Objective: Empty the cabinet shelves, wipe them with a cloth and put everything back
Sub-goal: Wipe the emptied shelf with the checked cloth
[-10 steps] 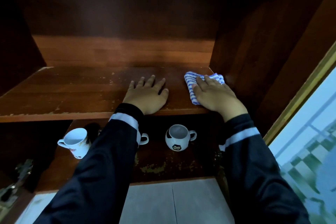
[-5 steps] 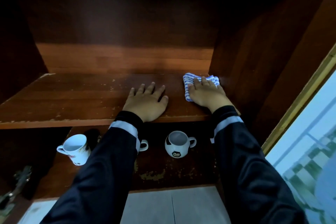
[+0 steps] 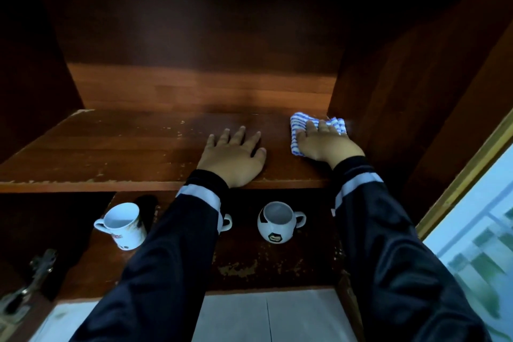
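Blue-striped cloth (image 3: 299, 125) (lying crosswise) under flat right hand (image 3: 327, 146).

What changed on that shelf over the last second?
The right hand, pressing the striped cloth flat, slid it back and right into the rear corner of the shelf, against the side wall. Nothing was picked up or released. The left hand stays flat on the shelf, and the white mug and ball-patterned mug below have not moved.
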Demonstrator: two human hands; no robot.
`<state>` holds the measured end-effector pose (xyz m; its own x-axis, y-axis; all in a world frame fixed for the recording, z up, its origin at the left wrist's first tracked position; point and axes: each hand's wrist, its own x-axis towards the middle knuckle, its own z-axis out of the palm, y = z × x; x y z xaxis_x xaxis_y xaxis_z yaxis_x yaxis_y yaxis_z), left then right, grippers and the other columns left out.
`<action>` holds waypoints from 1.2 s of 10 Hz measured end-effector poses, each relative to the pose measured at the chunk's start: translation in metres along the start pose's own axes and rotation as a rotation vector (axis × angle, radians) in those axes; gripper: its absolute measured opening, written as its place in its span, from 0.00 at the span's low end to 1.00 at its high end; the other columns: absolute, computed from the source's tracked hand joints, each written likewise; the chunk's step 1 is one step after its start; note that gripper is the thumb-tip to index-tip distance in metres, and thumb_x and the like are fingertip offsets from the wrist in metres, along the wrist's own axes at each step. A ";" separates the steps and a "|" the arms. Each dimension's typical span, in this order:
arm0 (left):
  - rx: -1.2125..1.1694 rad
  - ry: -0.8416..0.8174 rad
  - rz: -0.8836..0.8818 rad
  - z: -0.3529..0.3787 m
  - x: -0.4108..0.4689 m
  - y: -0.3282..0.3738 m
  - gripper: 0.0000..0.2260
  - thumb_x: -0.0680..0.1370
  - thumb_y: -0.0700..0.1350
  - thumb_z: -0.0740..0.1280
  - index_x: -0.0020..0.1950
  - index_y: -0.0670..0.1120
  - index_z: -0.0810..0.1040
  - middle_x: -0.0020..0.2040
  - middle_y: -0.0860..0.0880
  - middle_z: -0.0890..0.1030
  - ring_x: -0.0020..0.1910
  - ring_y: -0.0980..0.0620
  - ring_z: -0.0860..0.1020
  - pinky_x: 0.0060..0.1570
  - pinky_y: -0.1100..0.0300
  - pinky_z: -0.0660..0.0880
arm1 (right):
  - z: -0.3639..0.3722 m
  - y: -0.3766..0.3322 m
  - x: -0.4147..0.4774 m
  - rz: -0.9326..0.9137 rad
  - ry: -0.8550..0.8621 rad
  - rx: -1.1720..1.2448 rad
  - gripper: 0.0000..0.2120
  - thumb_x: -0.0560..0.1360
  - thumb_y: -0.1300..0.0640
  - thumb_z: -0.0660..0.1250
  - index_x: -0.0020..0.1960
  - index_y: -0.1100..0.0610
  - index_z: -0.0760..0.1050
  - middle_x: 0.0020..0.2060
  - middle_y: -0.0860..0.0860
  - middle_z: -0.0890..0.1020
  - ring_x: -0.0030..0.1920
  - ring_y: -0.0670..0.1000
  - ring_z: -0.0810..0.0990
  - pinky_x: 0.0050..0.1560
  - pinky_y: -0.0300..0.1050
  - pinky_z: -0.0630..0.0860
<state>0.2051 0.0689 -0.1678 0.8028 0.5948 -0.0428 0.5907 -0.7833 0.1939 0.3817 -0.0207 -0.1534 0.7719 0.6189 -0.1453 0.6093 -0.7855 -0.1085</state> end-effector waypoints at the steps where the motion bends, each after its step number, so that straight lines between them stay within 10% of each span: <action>1: -0.005 -0.005 -0.001 -0.001 0.000 0.000 0.25 0.84 0.61 0.44 0.81 0.60 0.45 0.82 0.53 0.43 0.80 0.46 0.42 0.77 0.45 0.39 | -0.007 -0.001 0.010 -0.008 -0.008 0.006 0.29 0.83 0.41 0.41 0.81 0.52 0.43 0.80 0.54 0.43 0.79 0.57 0.41 0.76 0.56 0.39; 12: -0.036 0.058 -0.132 -0.003 -0.004 -0.001 0.26 0.82 0.63 0.46 0.80 0.62 0.51 0.82 0.50 0.46 0.80 0.43 0.44 0.75 0.36 0.39 | -0.009 -0.015 0.026 -0.102 0.055 0.008 0.27 0.84 0.44 0.43 0.81 0.47 0.45 0.80 0.46 0.45 0.79 0.59 0.42 0.77 0.58 0.42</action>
<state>0.2010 0.0680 -0.1654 0.7114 0.7026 -0.0136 0.6868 -0.6910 0.2255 0.3943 0.0072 -0.1465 0.7151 0.6945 -0.0793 0.6837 -0.7185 -0.1277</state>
